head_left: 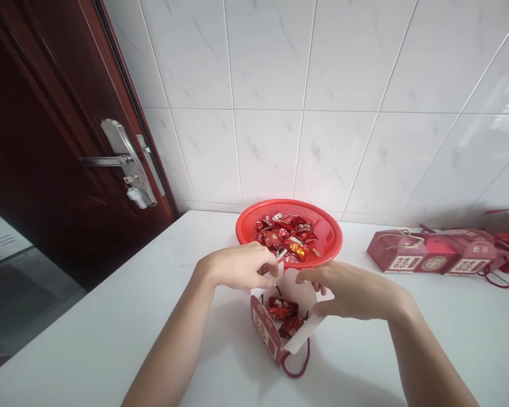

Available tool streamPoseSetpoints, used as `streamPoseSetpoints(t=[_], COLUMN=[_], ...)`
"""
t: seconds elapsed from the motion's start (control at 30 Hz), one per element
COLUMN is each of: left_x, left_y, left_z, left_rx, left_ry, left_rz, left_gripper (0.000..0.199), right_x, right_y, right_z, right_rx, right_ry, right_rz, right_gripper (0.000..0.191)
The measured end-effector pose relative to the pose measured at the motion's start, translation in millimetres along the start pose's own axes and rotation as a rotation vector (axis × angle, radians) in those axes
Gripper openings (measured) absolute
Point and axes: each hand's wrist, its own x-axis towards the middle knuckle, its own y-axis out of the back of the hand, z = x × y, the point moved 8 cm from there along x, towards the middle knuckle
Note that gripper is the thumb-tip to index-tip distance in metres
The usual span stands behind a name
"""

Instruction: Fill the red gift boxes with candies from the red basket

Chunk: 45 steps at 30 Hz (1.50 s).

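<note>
The white, smooth-topped bench [152, 316] extends from the near edge to the pale marbled tile wall [271, 68]; the dark red-brown door [46, 113] with a silver lever handle [123, 161] stands at left. On the bench, far centre, sits the round red plastic mesh basket [331, 232], holding red-wrapped sweets [280, 232], one with gold print. At far right, closed dark-pink cardboard gift boxes [435, 257] stand in a row against one another. Nearer than the basket, at centre, is the open red-and-white cardboard box [265, 330], its flaps raised; a dark red cord handle [297, 374] loops out at its near side onto the bench. Inside lie red-wrapped packets [286, 316]. The left hand [241, 268] is at the box's far left, fingers curled and partly open; whether it grips a flap cannot be determined. The right hand [343, 291] is at the right flap, fingers bent, thumb by the flap's edge; firm hold cannot be confirmed.
</note>
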Motion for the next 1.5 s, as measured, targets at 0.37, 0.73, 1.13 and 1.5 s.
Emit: streamPoseSetpoints(t=[0.37,0.73,1.13,1.5], left_x=[0.2,1.1,-3.5,7.5], left_y=[1.1,0.8,0.7,-39.9], left_z=[1.2,1.0,-37.6,-63.9], left_rx=[0.008,-0.038,-0.732,-1.047], left_ry=[-0.043,-0.071,-0.303,-0.210], left_rz=[0.029,0.010,0.191,0.566], left_gripper=[0.027,0.033,0.031,0.046], right_x=[-1.6,-3.2,-7.1,-70.9], right_y=[1.8,3.8,8.9,-76.9], right_z=[-2.0,-3.2,-9.7,-69.7], right_rx=[-0.017,-0.028,0.118,0.046], right_ry=[0.010,0.046,0.193,0.537], right_rz=[0.023,0.075,0.211,0.875], right_gripper=[0.017,0.013,0.034,0.016])
